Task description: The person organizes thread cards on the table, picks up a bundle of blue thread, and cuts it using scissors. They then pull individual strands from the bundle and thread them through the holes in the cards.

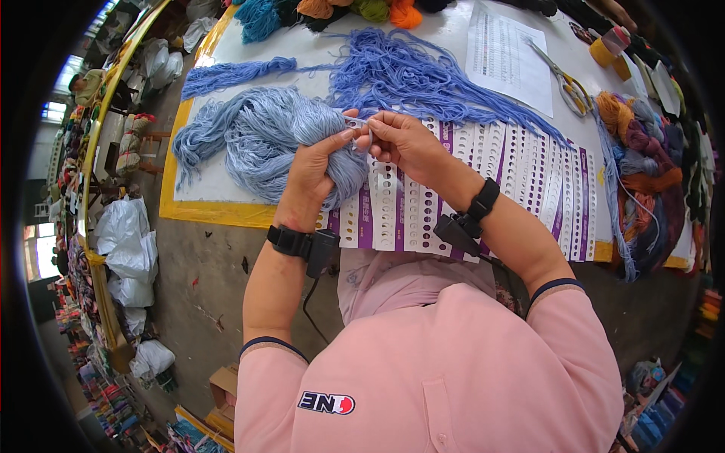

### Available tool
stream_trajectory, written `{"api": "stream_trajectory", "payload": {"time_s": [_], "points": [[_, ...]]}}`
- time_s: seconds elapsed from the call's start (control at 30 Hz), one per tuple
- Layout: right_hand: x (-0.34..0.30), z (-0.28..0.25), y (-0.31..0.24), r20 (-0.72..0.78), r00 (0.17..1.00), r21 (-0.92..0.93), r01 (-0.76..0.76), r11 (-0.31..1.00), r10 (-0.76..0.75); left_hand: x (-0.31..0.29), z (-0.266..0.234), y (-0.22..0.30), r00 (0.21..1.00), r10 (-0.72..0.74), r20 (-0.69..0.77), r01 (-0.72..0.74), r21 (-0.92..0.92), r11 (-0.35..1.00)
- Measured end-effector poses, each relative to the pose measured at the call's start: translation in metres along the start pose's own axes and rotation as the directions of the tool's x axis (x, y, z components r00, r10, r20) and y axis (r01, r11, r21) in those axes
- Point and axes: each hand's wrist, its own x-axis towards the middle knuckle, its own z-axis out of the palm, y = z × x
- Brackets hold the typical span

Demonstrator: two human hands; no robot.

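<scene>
A big loose hank of light blue thread (260, 140) lies at the table's near left. My left hand (316, 162) is closed around its right end, thumb on top and the other fingers partly hidden in the strands. Close beside it, my right hand (408, 143) pinches a few light blue strands between thumb and forefinger, and the fingertips of both hands almost meet. Beneath my hands lie several white and purple cards with rows of punched holes (491, 174). A spread tangle of darker blue thread (400, 75) rests just beyond them.
Yellow tape edges the white table (219, 214). Scissors (570, 90), a printed sheet (510, 57) and a thread cone (610, 45) are at the far right. Mixed coloured skeins (642, 158) lie on the right side. White sacks (127, 245) stand to the left.
</scene>
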Motion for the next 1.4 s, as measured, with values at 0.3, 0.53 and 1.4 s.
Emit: {"api": "stream_trajectory", "payload": {"time_s": [0.3,0.53,1.4], "points": [[-0.001,0.005,0.0,-0.023,0.994,-0.29,0.096,0.952,-0.107,0.001,-0.002,-0.006,0.999,0.031,0.025,-0.031,0.0,1.0],[0.0,0.001,-0.001,0.007,0.994,-0.364,0.1,0.926,-0.105,0.0,0.003,-0.008,0.997,0.075,-0.028,-0.074,0.04,0.996],[-0.043,-0.108,-0.124,-0.017,0.916,0.34,0.381,0.86,-0.4,-0.048,-0.249,0.244,0.777,0.561,-0.285,-0.613,-0.14,0.778]]}}
